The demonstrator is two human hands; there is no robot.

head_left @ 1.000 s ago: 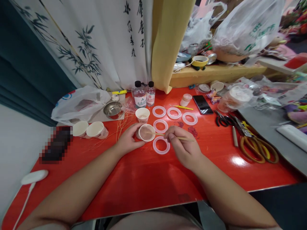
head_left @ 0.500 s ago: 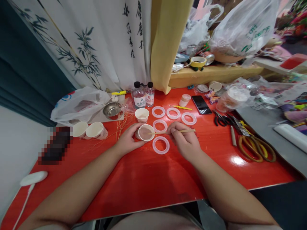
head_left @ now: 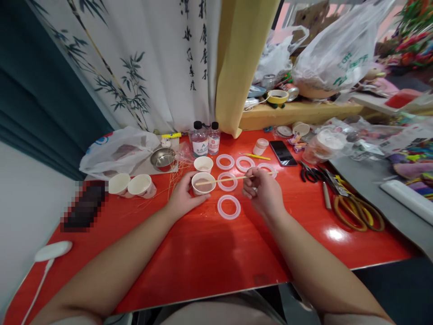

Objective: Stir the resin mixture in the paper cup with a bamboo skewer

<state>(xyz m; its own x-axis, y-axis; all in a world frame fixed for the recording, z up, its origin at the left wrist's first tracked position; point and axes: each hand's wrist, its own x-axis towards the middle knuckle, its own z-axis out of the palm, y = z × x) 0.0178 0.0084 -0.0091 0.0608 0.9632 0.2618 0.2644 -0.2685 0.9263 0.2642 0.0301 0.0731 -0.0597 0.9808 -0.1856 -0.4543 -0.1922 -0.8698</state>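
Note:
My left hand (head_left: 186,193) grips a white paper cup (head_left: 203,184) holding a pinkish-brown liquid. My right hand (head_left: 264,192) pinches a thin wooden stick (head_left: 233,178), which reaches across the cup's mouth. Its tip lies over the liquid, and contact with the liquid is hidden. A second paper cup (head_left: 203,164) stands just beyond the held one. Translucent silicone rings lie close to my right hand, one (head_left: 219,207) nearest me and another (head_left: 227,173) under the stick.
Bottles marked A (head_left: 200,142) and B (head_left: 214,141) stand at the back of the red table (head_left: 189,253). Nearby are a steel bowl (head_left: 163,159), paper cups (head_left: 141,185), a phone (head_left: 282,152), pliers (head_left: 309,171) and yellow-handled scissors (head_left: 358,214).
The stick has slid further left across the cup and tilted slightly. Both hands and the cup have shifted a little away from me, and the whole view has shifted slightly.

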